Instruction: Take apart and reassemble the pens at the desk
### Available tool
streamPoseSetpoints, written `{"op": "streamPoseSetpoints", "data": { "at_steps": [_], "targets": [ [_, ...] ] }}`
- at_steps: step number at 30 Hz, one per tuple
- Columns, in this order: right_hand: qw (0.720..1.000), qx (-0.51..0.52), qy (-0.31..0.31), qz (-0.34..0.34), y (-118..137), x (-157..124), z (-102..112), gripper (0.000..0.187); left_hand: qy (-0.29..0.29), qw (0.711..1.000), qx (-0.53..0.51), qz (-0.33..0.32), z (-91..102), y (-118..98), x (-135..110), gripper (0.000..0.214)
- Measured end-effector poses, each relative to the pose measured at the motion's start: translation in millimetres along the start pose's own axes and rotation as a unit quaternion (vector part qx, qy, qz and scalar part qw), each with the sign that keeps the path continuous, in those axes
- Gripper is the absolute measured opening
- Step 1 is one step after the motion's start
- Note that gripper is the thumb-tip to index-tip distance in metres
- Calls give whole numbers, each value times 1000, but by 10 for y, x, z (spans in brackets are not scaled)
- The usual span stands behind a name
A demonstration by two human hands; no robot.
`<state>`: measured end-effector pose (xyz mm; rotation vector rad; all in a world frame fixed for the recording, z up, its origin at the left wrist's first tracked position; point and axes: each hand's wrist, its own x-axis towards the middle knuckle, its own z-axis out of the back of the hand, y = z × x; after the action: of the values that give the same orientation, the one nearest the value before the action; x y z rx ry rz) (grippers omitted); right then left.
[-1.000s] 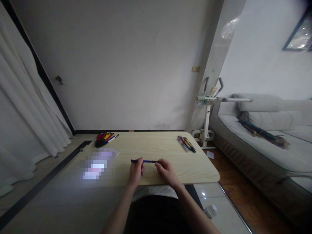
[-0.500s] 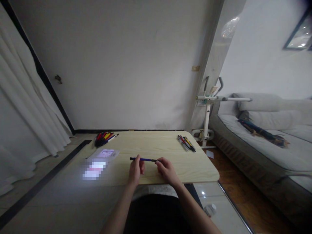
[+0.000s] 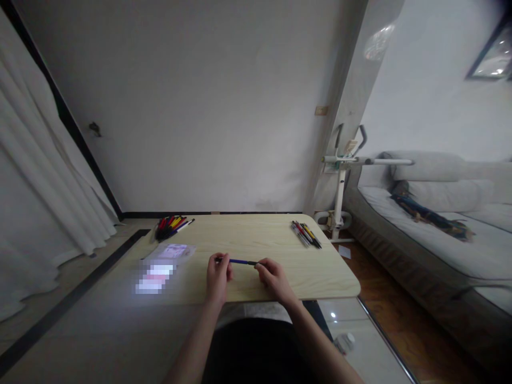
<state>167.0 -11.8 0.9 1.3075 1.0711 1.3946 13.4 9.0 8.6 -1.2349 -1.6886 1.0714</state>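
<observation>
A blue pen with dark ends [image 3: 239, 261] is held level above the near part of the wooden-topped table [image 3: 248, 234]. My left hand [image 3: 218, 271] is closed around its left end, the fingertips covering much of that dark part. Its right end is pinched between the thumb and fingers of my right hand [image 3: 273, 274]. Several pens [image 3: 170, 228] lie in a loose pile at the table's far left. Another group of pens [image 3: 305, 234] rests at the far right, beyond my right hand.
A clear plastic packet [image 3: 188, 254] lies on the left of the table, beside a bright blurred-out patch. Past the right edge stand a white exercise machine [image 3: 339, 197] and a grey sofa [image 3: 424, 234]. A small white-capped bottle [image 3: 344, 343] is below the table at the right.
My left hand has slid slightly left along the pen to its left end, so that end is now mostly covered. My right hand keeps its pinch in about the same place.
</observation>
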Motion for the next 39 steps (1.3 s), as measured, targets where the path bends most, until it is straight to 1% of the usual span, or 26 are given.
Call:
{"op": "streamPoseSetpoints", "data": {
  "at_steps": [3, 5, 13, 19, 23, 28, 30, 39],
  "targets": [
    [1000, 14, -2, -5, -8, 2, 1, 25, 25, 999, 18, 8, -1, -13, -16, 31],
    [1000, 18, 0, -3, -4, 0, 2, 24, 30, 999, 28, 14, -6, -17, -23, 33],
    [999, 28, 11, -18, 42, -16, 1, 26, 29, 999, 11, 21, -11, -25, -27, 28],
    [1000, 11, 8, -16, 69, -22, 12, 29, 23, 999, 16, 28, -17, -35, -35, 32],
    [1000, 7, 8, -17, 54, -18, 16, 30, 31, 999, 15, 23, -15, -28, -31, 34],
    [1000, 8, 4, -21, 7, -4, 14, 36, 15, 999, 29, 40, -30, -44, -30, 36],
    [1000, 11, 4, -22, 2, -3, 18, 38, 18, 998, 34, 43, -33, -50, -33, 36],
    [1000, 12, 2, -12, 17, -11, 29, 40, 28, 998, 51, 33, -37, -57, -45, 37]
  ]
}}
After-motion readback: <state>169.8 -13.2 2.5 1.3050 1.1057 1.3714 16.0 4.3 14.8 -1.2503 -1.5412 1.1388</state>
